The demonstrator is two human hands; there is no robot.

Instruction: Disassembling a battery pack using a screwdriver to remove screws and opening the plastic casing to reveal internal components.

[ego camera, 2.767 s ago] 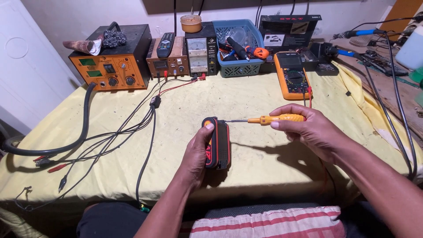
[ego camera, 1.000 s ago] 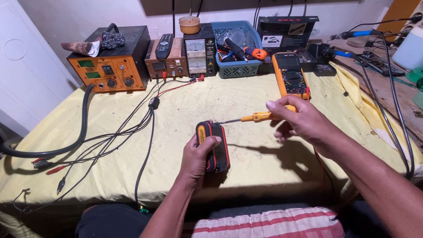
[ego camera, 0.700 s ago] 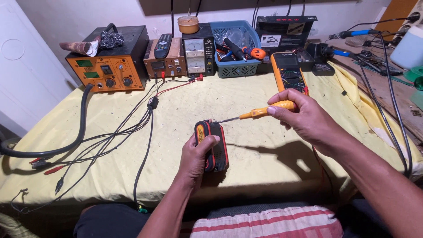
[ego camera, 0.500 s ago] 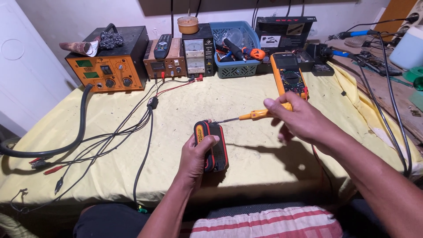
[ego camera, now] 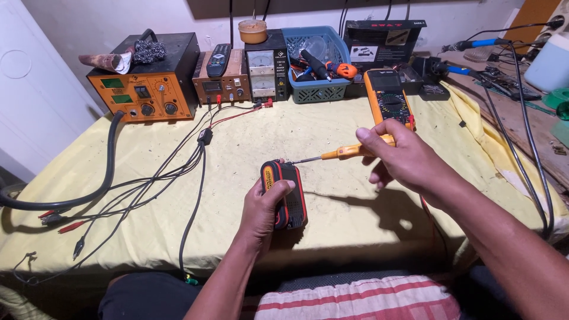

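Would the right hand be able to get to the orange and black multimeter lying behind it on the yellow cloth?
Probably yes. The right hand hovers just in front of the orange and black multimeter, nothing lies between them, but it is gripping the orange-handled screwdriver.

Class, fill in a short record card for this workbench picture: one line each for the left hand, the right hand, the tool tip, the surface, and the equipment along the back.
Left hand: left hand wrapped around a black and orange block-shaped battery pack standing on the table.
Right hand: right hand holds an orange-handled screwdriver in a fingertip grip.
Tool tip: at the pack's top end.
Surface: yellow cloth-covered table.
Back row: orange boxy bench instrument, blue plastic basket, orange-edged multimeter.
Left side: black cables.
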